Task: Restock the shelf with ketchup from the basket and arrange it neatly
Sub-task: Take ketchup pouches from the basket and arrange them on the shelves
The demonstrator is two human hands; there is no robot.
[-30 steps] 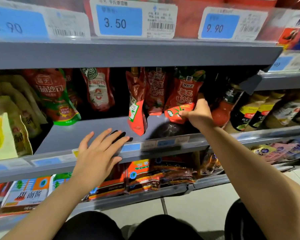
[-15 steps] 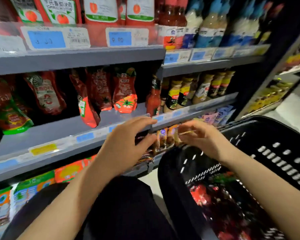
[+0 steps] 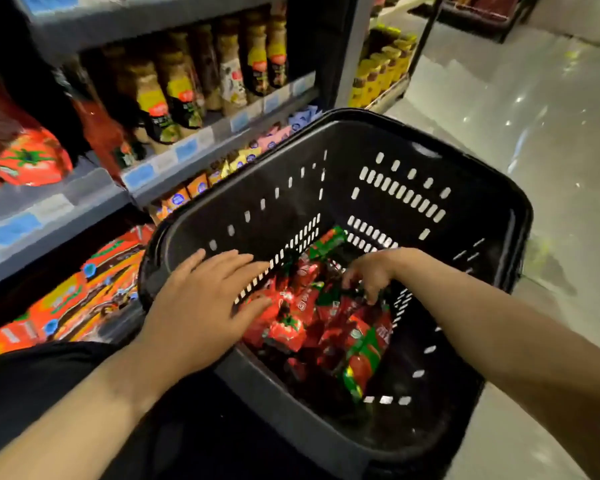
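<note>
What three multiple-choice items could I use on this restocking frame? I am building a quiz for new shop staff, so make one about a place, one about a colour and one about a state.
1. Where are the loose ketchup pouches?
A. On the floor
B. In the bottom of the basket
C. On the top shelf

2. What colour is the basket?
A. Black
B. Blue
C. White

3. What is the left hand doing?
A. Lifting a bottle
B. Making a fist in the air
C. Spread flat over the basket's near rim, holding nothing

Key: 1 B, the red and green pouches lie piled on the basket floor, where the right hand reaches down with its fingertips among them. 2 A, its slotted walls and rim are black. 3 C, its fingers are straight and spread, with nothing between them.
</note>
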